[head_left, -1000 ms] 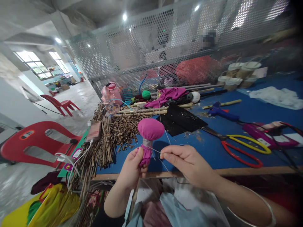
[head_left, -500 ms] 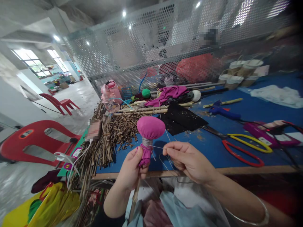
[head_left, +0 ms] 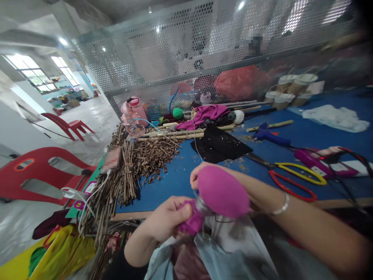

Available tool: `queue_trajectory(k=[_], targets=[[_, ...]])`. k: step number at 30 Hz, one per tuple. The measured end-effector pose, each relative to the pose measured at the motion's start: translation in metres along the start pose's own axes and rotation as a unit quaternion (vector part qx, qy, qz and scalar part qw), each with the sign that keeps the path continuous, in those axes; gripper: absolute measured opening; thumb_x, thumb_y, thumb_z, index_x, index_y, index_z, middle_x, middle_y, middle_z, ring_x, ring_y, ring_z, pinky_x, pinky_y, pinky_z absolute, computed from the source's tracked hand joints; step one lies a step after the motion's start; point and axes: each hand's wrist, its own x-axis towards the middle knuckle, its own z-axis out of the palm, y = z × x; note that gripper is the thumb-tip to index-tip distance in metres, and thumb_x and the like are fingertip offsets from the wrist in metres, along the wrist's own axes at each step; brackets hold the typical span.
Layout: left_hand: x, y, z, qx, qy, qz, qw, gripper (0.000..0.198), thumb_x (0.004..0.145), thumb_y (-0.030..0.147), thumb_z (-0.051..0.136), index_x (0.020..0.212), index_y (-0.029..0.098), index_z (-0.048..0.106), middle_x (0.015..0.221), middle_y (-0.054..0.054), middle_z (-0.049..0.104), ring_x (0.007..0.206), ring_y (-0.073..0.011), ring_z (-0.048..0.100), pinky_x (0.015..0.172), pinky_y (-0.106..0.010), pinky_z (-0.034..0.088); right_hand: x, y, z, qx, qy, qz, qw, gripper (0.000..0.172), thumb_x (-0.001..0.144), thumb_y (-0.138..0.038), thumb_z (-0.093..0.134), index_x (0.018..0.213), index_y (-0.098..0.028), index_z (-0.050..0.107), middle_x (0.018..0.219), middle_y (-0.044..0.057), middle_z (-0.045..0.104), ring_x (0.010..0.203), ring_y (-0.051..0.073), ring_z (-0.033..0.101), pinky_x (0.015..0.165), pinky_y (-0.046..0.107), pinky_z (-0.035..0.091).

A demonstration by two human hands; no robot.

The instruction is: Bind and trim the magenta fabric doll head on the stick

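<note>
A magenta cloth bundle (head_left: 223, 191) with a rounded, padded head tilts to the right over the table's front edge. Grey thread (head_left: 200, 207) is wound round its neck. My left hand (head_left: 170, 218) grips the gathered cloth just below that neck, thumb on top. Behind the padded head is my right hand (head_left: 199, 173), mostly covered by it; its fingers are largely hidden. A thin pale thread runs up from near the right hand toward the back of the table.
Scissors with red and yellow handles (head_left: 294, 179), a blue glue gun (head_left: 271, 137) and black cloth (head_left: 220, 144) lie on the blue table (head_left: 175, 171). Dried stems (head_left: 128, 171) are piled left. A perforated metal screen (head_left: 163, 58) stands behind.
The bundle has tipped from upright to the right and come lower and blurred. My right hand has moved from its right side to behind its head. My left hand still grips the cloth.
</note>
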Motion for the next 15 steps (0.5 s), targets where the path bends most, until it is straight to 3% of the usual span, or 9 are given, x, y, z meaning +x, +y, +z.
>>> queue_trajectory(k=[3,5,6,9,11,15], targets=[[0.006,-0.002,0.003,0.087,-0.001,-0.024,0.996,0.045,0.075,0.055,0.063,0.082,0.011,0.065,0.052,0.003,0.045,0.039,-0.0035,0.03,0.038,-0.017,0.021,0.02,-0.032,-0.023,-0.148,-0.134,-0.012,0.98,0.013,0.061,-0.023,0.074,0.058,-0.012,0.067,0.048,-0.003,0.054,0.048,0.009,0.043,0.049,0.021,0.032],[0.013,-0.002,0.002,0.118,0.063,0.01,0.991,0.047,0.076,0.053,0.063,0.099,0.013,0.067,0.057,0.003,0.048,0.043,-0.0051,0.033,0.041,-0.017,0.026,0.02,-0.063,-0.024,-0.311,-0.164,-0.057,0.934,0.012,0.071,-0.022,0.067,0.063,-0.014,0.068,0.049,-0.004,0.054,0.048,0.008,0.042,0.05,0.021,0.03],[0.016,-0.002,-0.001,0.126,0.107,0.033,0.986,0.049,0.076,0.053,0.063,0.105,0.013,0.066,0.058,0.002,0.05,0.045,-0.0059,0.036,0.043,-0.017,0.028,0.014,-0.078,-0.02,-0.385,-0.153,-0.077,0.907,0.013,0.074,-0.022,0.064,0.065,-0.014,0.069,0.05,-0.003,0.055,0.048,0.008,0.043,0.05,0.021,0.029],[0.019,0.0,-0.01,0.114,0.235,0.078,0.962,0.06,0.075,0.056,0.062,0.118,0.014,0.059,0.057,0.004,0.048,0.043,-0.0052,0.033,0.04,-0.016,0.026,-0.016,-0.102,0.003,-0.538,-0.023,-0.1,0.836,0.018,0.081,-0.022,0.056,0.07,-0.015,0.069,0.062,0.004,0.065,0.054,0.013,0.052,0.052,0.024,0.027],[0.017,0.002,-0.016,0.096,0.284,0.084,0.95,0.068,0.075,0.059,0.06,0.126,0.014,0.052,0.053,0.007,0.042,0.038,-0.0039,0.027,0.036,-0.016,0.022,-0.038,-0.096,0.017,-0.534,0.041,-0.081,0.84,0.023,0.087,-0.023,0.048,0.078,-0.016,0.068,0.069,0.006,0.068,0.058,0.015,0.057,0.053,0.024,0.029],[0.01,0.005,-0.021,0.087,0.318,0.106,0.938,0.07,0.076,0.06,0.059,0.126,0.014,0.05,0.05,0.01,0.035,0.036,-0.0037,0.025,0.033,-0.015,0.021,-0.062,-0.056,0.031,-0.367,0.088,-0.067,0.924,0.031,0.095,-0.026,0.037,0.093,-0.019,0.067,0.074,0.003,0.069,0.063,0.013,0.06,0.058,0.022,0.036]])
